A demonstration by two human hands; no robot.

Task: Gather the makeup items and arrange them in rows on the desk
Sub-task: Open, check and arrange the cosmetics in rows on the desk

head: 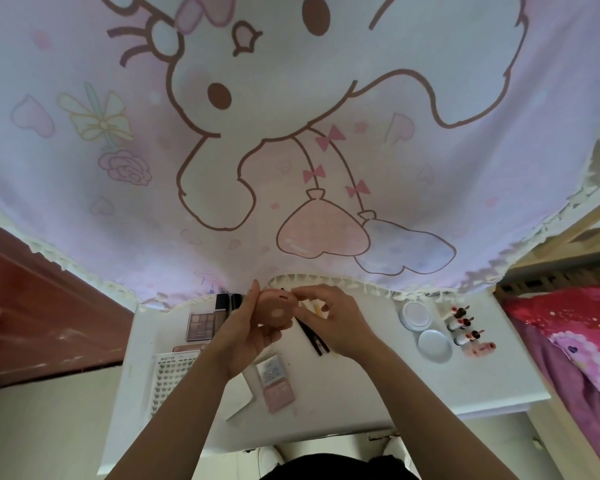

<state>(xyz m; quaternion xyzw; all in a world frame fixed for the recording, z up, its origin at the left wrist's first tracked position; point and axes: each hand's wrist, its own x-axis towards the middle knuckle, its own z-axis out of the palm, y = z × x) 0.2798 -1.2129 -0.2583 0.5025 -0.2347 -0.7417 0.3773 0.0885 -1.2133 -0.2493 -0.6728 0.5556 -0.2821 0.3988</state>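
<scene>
Above worktop (pixel 361 393) centre, close to cloth (pixel 291 150) hem: round pink compact (pixel 278 310) held off surface. Left hand (pixel 245 337) grip wrapped round compact from below-left. Right hand (pixel 331 322) grip narrow, fingertips pinching compact's upper edge. Pencils (pixel 314 339) lie under right hand. Palette (pixel 201 326), lash tray (pixel 169 382) at left; jars (pixel 414 315), small bottles (pixel 461 327) at right.

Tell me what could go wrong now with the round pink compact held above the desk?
The round pink compact is lifted in the left hand, the right hand pinching its edge; if it slips, it could land on the black pencils below. The small bottles sit near the right edge of the desk; an arm might topple them.
</scene>
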